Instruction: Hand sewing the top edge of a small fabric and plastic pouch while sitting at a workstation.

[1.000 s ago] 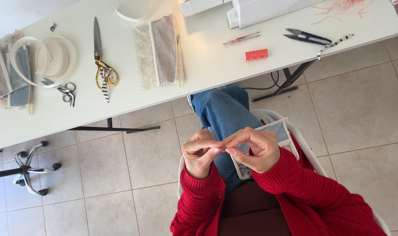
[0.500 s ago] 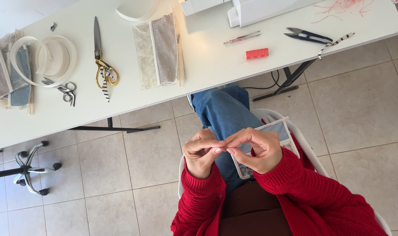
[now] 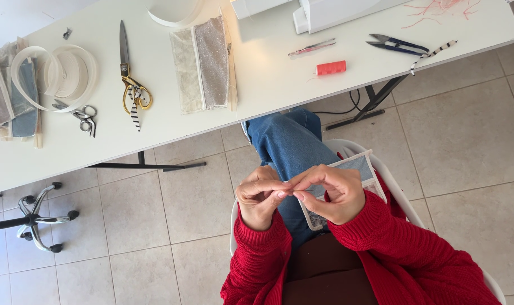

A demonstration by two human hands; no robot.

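Left hand: curling in at lower centre of the frame, fingertips pinching narrowly against the right hand's; what they are pinching is too small to tell.
Right hand: meeting it, fingers pinching, resting over the pouch.
Pouch: lying on the lap, under the right hand.
Table: running across the top of the frame.
Scissors: lying on the table at upper left.
Thread spool: lying on the table at upper centre.

I see a red sleeve, blue jeans and a white table. The big scissors have golden handles with a black-and-white striped ribbon. The thread spool is orange-red, the floor tiles beige.
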